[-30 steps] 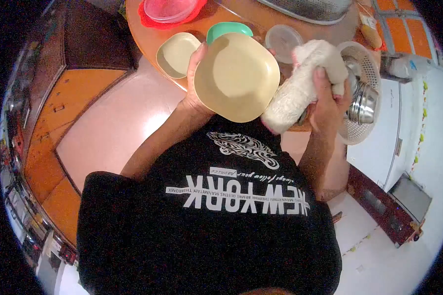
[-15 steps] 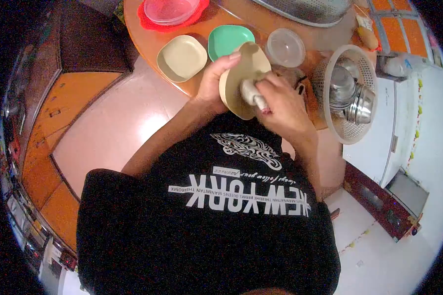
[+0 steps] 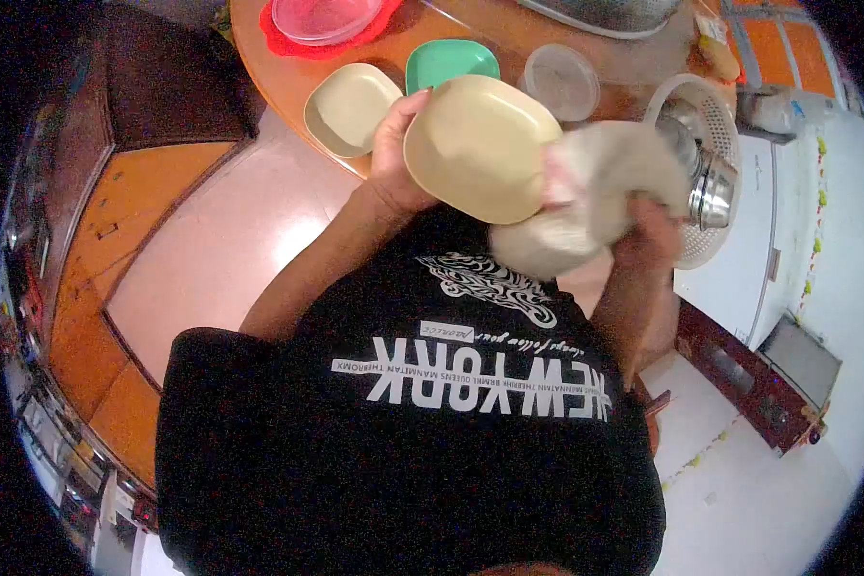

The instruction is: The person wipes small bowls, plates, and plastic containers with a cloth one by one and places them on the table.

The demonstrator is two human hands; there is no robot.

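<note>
A cream bowl (image 3: pixel 480 144) with rounded corners is tilted toward me above the table's near edge. My left hand (image 3: pixel 399 154) grips it by its left side, fingers partly hidden behind it. To its right, my right hand (image 3: pixel 651 235) is closed on a pale cloth (image 3: pixel 595 197), which is spread out and blurred by motion. The cloth overlaps the bowl's right edge; whether they touch I cannot tell. On the table just beyond stand another cream bowl (image 3: pixel 352 110) and a green bowl (image 3: pixel 451 65), the latter partly covered by the held bowl.
A round wooden table (image 3: pixel 283 82) carries a clear plastic container (image 3: pixel 562 84), a red scalloped dish with a clear bowl (image 3: pixel 326 19) and a large metal strainer (image 3: pixel 610 12). At the right, a white colander (image 3: pixel 720 106) holds steel cups (image 3: pixel 712 192), partly behind the cloth.
My right hand has moved right, out of the bowl, and the bunched cloth has flared open. The held bowl has turned so its inside faces me more.
</note>
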